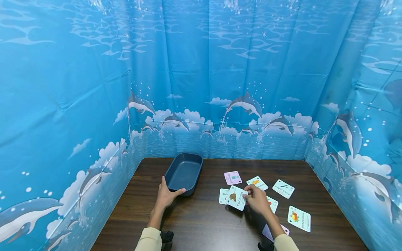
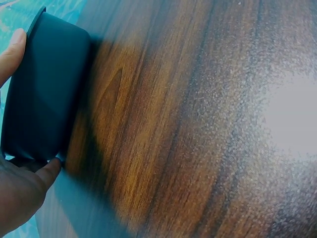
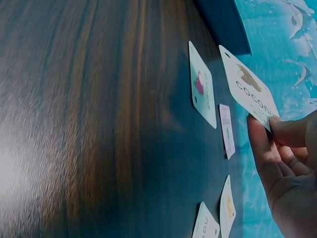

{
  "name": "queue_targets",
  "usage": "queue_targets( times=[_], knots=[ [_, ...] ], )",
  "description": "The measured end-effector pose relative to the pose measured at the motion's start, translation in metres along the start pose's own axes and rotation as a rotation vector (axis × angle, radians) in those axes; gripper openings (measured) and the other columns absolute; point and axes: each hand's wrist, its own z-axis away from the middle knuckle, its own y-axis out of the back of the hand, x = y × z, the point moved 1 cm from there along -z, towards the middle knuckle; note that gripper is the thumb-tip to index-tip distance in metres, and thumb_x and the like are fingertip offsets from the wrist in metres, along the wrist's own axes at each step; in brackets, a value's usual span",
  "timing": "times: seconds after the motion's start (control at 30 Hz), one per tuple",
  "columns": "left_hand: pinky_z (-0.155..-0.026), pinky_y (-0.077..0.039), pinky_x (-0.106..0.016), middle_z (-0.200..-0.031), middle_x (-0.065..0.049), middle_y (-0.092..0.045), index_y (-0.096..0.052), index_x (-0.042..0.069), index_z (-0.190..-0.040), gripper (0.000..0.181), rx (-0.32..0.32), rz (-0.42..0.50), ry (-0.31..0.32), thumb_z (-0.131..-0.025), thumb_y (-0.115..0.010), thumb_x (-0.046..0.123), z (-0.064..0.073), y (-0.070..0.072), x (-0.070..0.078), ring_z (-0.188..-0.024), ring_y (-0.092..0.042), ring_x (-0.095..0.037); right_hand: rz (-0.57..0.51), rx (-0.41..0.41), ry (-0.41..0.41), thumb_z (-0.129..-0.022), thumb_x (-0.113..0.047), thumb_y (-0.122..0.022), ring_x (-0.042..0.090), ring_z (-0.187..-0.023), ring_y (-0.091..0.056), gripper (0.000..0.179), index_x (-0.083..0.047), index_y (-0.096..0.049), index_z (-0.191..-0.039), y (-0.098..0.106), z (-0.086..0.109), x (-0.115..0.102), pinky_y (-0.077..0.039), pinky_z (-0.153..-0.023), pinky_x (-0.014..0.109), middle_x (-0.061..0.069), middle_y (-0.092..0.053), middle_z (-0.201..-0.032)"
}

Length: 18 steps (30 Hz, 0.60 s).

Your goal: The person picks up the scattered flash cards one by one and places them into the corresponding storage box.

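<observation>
One coconut card [image 1: 237, 198] pinched by its edge between thumb and fingers of right grip [image 1: 258, 201], lifted off dark wooden counter [image 1: 201, 230] and tilted; partly in front of "ya" card [image 1: 223, 197] from head view, yet apart from it in right wrist view. Left grip [image 1: 166, 197] curved around near left corner of navy tray [image 1: 184, 171], thumb against near end, fingers at left side. Tray on far left part of counter, well apart from cards. Just beyond "ya" card, raincoat card [image 1: 233, 177]; beyond right grip, orange-fruit card [image 1: 258, 182]; farther right, sugar cane card [image 1: 283, 189], and nearer, pomegranate card [image 1: 299, 219]. Partly hidden by right grip, red-fruit card [image 1: 273, 205]; beneath right forearm, purple-edged card [image 1: 267, 232]. Behind and along both sides, blue curtain [image 1: 188, 76] printed with dolphins and clouds.
</observation>
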Motion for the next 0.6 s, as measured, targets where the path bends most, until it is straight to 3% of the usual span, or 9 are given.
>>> queue_targets(
  times=[0.6],
  knots=[
    [-0.119, -0.031, -0.077, -0.170, -0.042, -0.012, 0.009, 0.001, -0.170, 0.141, -0.006, -0.017, 0.003, -0.085, -0.087, 0.058, 0.002, -0.001, 0.004, -0.153, -0.025, -0.065, -0.067, -0.008, 0.002, -0.090, 0.011, -0.073, 0.016, -0.074, -0.070, 0.015, 0.008, -0.068, -0.104, -0.024, -0.014, -0.008, -0.064, -0.060, 0.035, 0.013, -0.070, -0.087]
  ],
)
